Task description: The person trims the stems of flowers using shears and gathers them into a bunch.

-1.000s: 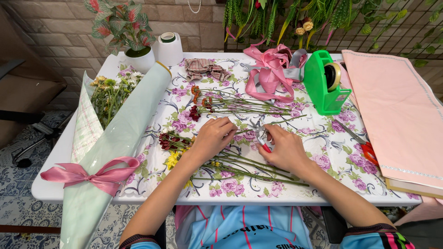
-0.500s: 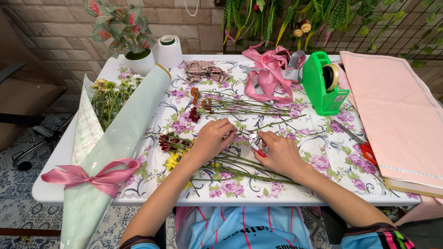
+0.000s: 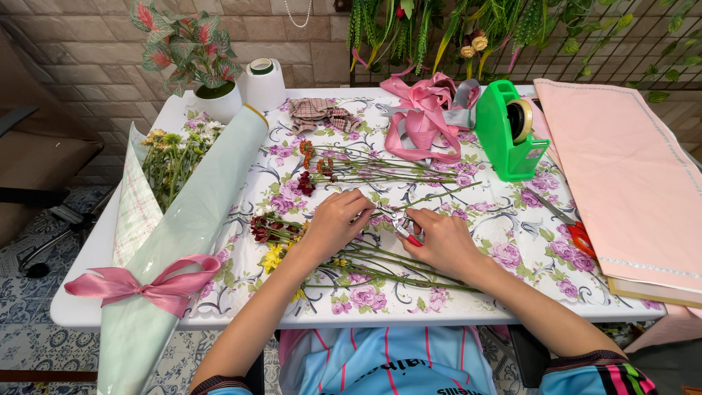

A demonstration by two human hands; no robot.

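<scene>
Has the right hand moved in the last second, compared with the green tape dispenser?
Yes. The right hand has slid left, away from the green tape dispenser, to meet the left hand over the flower stems.

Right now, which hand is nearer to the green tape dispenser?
The right hand. It lies below and left of the green tape dispenser, across the flowered cloth. The left hand sits farther left, over the flower stems.
</scene>
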